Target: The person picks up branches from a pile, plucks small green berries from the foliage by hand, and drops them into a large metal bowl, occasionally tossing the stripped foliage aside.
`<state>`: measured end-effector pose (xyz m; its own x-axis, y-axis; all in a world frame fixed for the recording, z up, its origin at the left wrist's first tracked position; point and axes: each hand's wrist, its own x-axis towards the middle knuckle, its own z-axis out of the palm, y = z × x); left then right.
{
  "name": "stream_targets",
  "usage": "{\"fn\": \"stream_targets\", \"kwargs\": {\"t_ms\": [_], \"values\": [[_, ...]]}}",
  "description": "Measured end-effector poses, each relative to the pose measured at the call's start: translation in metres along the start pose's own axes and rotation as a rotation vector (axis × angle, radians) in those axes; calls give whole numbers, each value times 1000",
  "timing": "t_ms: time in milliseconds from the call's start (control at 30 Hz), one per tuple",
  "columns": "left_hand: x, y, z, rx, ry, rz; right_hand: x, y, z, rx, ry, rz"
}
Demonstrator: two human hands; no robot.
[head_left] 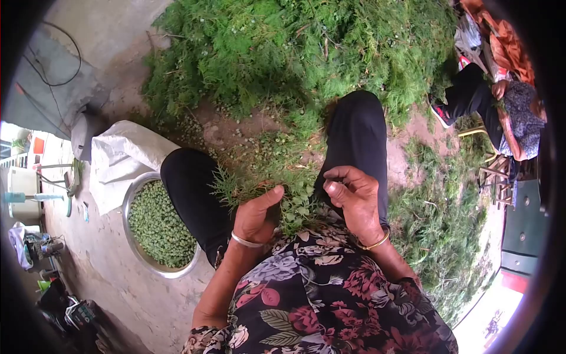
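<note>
My left hand (258, 217), with a silver bangle at the wrist, is closed around a green conifer sprig (225, 187). The sprig's feathery tips stick out to the left, and the thumb points up and right. To the right, my right hand (358, 203) has its fingers curled and the thumb against them in a pinch; whatever lies between them is too small to make out. Between the hands, loose green bits and leafy pieces (298, 206) lie in my lap. A metal basin (127, 227) full of small green cones (162, 224) stands on the floor left of my leg.
A large heap of cut conifer branches (283, 53) fills the ground ahead. More greenery (436, 230) lies on the right. A white sack (127, 153) is beside the basin. Another person (513, 118) sits at the far right, near a wooden stool (495, 180).
</note>
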<state>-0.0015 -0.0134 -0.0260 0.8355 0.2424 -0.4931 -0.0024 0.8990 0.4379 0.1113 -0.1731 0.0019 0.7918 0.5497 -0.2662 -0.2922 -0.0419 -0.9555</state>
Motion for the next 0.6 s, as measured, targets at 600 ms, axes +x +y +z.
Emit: {"fn": "stream_targets", "kwargs": {"t_ms": [600], "values": [[-8,-13,5,107,47,54,-2,9,13,-509,-198,-224]]}}
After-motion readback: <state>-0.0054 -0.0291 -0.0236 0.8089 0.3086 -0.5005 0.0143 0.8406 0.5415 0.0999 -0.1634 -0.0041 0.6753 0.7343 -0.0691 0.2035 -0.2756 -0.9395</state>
